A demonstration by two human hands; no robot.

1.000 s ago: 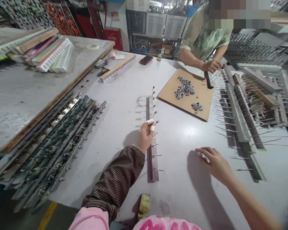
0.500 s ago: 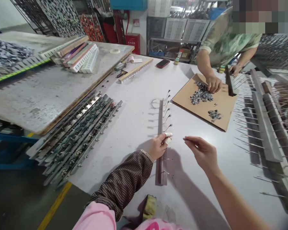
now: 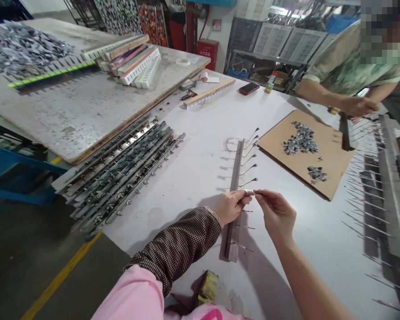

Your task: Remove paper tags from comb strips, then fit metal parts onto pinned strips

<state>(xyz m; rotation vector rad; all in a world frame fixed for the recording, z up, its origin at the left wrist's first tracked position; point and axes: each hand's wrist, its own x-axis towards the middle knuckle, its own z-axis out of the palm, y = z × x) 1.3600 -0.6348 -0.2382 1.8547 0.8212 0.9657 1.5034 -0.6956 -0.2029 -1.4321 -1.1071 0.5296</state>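
Observation:
A narrow grey bar lies lengthwise before me, thin wire pins sticking out from its right side. Past my hands the pins carry small dark tips; nearer pins are bare, some with reddish marks. My left hand, white wraps on its fingertips, is closed at the bar around one pin, which the fingers mostly hide. My right hand pinches a small dark piece right at the left fingertips. Whether the piece touches the pin I cannot tell.
Small grey pieces lie heaped on a cardboard sheet, across from which a co-worker works. Bundled metal strips lie left. Pinned bars line the right side. A phone and yellowish block are also on the table.
My right hand has come left with the small dark piece to meet my left fingertips. The co-worker's hand has left the heap. The whole view has shifted.

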